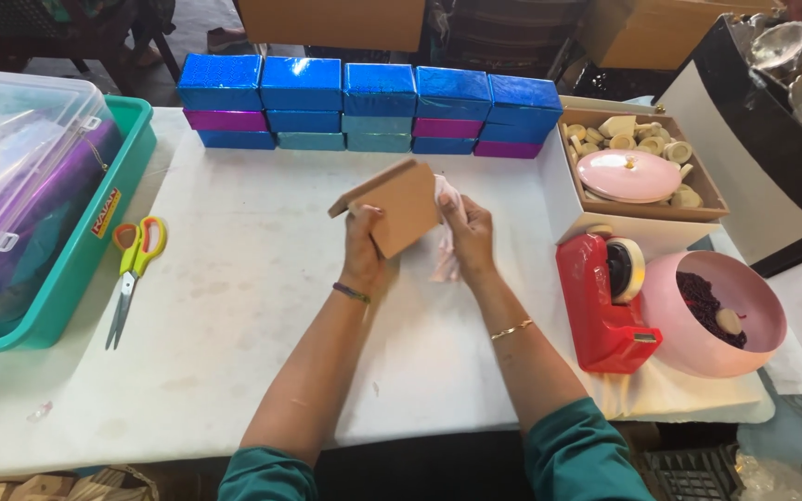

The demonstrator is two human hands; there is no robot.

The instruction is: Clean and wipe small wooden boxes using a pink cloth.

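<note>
Gripping a small tan cardboard box (399, 206) tilted above the middle of the white table (234, 306), the left hand (364, 243) has its fingers curled around the lower left edge, while the right hand (469, 232) pinches the right side together with a crumpled bit of pale pink tissue (445, 264). It looks like the box is being lined or wiped just now; going on calls for a steady left grip while the right works the tissue. Off to the left lie scissors (134, 264) beside a teal tray (76, 269) holding a clear bin. To the right sit a red tape dispenser (605, 301), a pink bowl (763, 311) and an open carton of small pieces (638, 158). Farther back, shiny blue and purple wrapped boxes (373, 107) stand stacked in a row, brown cartons behind them.
</note>
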